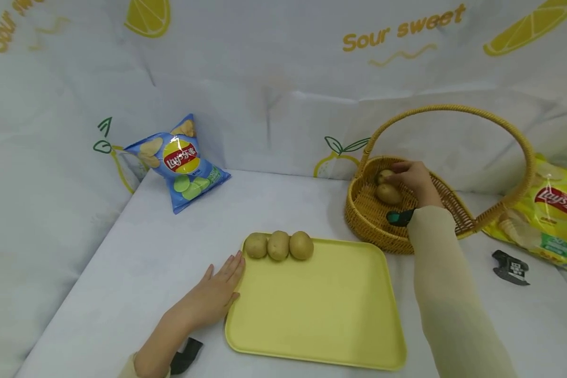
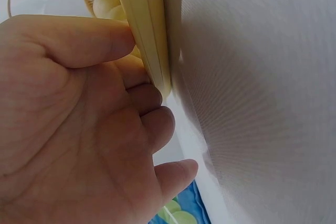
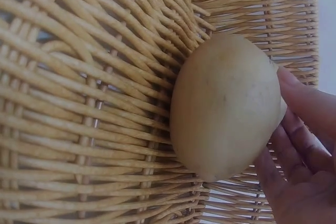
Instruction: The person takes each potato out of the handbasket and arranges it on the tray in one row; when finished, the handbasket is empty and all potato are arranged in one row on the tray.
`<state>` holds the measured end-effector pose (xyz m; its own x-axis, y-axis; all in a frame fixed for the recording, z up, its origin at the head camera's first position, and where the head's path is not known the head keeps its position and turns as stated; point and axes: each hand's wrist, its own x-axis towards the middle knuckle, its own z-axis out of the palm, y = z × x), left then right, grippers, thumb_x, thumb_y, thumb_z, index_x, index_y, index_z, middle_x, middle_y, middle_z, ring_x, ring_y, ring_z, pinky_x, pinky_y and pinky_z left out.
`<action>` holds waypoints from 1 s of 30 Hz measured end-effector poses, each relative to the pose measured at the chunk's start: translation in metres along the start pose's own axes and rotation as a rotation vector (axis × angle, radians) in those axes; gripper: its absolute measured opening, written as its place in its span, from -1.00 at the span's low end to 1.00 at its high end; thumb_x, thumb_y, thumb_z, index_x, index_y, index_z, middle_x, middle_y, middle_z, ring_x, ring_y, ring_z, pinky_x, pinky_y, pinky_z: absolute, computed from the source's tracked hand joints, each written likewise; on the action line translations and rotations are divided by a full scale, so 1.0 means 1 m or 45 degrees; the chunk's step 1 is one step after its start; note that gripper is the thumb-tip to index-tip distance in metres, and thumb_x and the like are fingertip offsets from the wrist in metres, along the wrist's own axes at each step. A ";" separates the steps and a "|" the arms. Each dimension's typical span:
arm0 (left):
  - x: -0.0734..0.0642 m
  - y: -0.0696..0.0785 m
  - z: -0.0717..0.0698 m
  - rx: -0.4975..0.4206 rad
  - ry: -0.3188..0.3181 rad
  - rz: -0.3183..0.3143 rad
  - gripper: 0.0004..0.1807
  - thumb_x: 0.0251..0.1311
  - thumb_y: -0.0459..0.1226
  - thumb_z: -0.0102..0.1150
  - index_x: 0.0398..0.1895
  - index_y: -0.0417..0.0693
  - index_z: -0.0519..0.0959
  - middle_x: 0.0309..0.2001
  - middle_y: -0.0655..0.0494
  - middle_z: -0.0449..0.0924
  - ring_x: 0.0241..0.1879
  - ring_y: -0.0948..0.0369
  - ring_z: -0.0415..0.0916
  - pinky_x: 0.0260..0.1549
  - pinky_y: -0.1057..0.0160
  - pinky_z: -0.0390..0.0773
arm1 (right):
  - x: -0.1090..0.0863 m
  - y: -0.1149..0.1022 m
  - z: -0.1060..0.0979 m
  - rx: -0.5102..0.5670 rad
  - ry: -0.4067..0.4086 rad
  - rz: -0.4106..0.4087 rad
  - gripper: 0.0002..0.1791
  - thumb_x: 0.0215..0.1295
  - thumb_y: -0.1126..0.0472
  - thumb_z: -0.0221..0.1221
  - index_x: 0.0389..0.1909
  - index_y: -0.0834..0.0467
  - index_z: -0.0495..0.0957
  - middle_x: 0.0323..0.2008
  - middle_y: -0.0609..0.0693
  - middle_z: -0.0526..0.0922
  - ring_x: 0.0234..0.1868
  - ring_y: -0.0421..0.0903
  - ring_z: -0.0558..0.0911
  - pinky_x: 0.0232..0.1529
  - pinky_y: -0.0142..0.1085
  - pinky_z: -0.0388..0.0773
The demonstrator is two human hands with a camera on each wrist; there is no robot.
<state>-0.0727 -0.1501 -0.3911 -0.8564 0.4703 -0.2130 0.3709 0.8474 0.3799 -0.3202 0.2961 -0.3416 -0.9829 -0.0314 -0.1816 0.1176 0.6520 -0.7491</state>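
My left hand [image 1: 214, 296] rests against the left edge of a yellow tray [image 1: 312, 310], fingers extended; the left wrist view shows thumb and fingertips at the tray's rim [image 2: 144, 24]. Three potatoes [image 1: 278, 245] sit in a row along the tray's far left edge. Inside a wicker basket [image 1: 359, 210] at the right, my right hand [image 1: 413, 178] grips the farther potato [image 1: 384, 176] between thumb and fingers. A nearer potato [image 3: 226, 108] lies on the basket's bottom and largely hides the gripped one in the right wrist view.
A blue chip bag [image 1: 184, 163] leans at the back left. Behind the basket's right side stands a yellow chip bag [image 1: 548, 210], and a black object with a printed label [image 1: 511, 268] lies before it. The basket's tall handle [image 1: 453, 108] arches over my right hand.
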 end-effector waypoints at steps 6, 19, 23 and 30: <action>-0.003 0.001 -0.001 -0.003 0.004 0.004 -0.35 0.38 -0.27 -0.07 0.43 -0.37 -0.01 0.47 -0.21 -0.18 0.44 -0.06 -0.21 0.26 -0.28 -0.10 | 0.004 0.003 0.002 -0.074 -0.006 -0.028 -0.39 0.30 0.21 0.17 0.29 0.39 0.26 0.25 0.43 0.22 0.24 0.37 0.21 0.20 0.19 0.19; -0.005 0.002 0.000 0.006 -0.017 0.023 -0.35 0.39 -0.28 -0.09 0.42 -0.38 -0.02 0.46 -0.23 -0.18 0.44 -0.08 -0.21 0.25 -0.29 -0.08 | -0.011 0.001 0.000 -0.058 0.012 -0.024 -0.44 0.34 0.22 0.11 0.26 0.44 0.27 0.19 0.43 0.30 0.25 0.30 0.24 0.22 0.12 0.21; -0.003 0.001 -0.001 0.014 -0.010 0.031 -0.35 0.39 -0.28 -0.08 0.42 -0.39 -0.02 0.46 -0.24 -0.18 0.44 -0.09 -0.20 0.24 -0.30 -0.08 | -0.017 -0.007 -0.005 -0.002 0.075 -0.043 -0.43 0.31 0.19 0.16 0.26 0.39 0.32 0.21 0.37 0.33 0.27 0.26 0.24 0.25 0.10 0.19; 0.000 -0.001 -0.004 0.023 -0.014 0.016 -0.34 0.39 -0.27 -0.09 0.43 -0.38 -0.03 0.46 -0.23 -0.20 0.44 -0.08 -0.22 0.25 -0.30 -0.09 | -0.028 -0.018 -0.008 0.109 0.145 -0.072 -0.34 0.20 0.08 0.28 0.26 0.30 0.37 -0.01 -0.06 0.54 0.08 -0.06 0.43 0.15 -0.13 0.36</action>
<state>-0.0746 -0.1513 -0.3879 -0.8476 0.4836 -0.2186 0.3880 0.8457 0.3665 -0.2962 0.2909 -0.3180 -0.9974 0.0233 -0.0676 0.0685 0.5847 -0.8084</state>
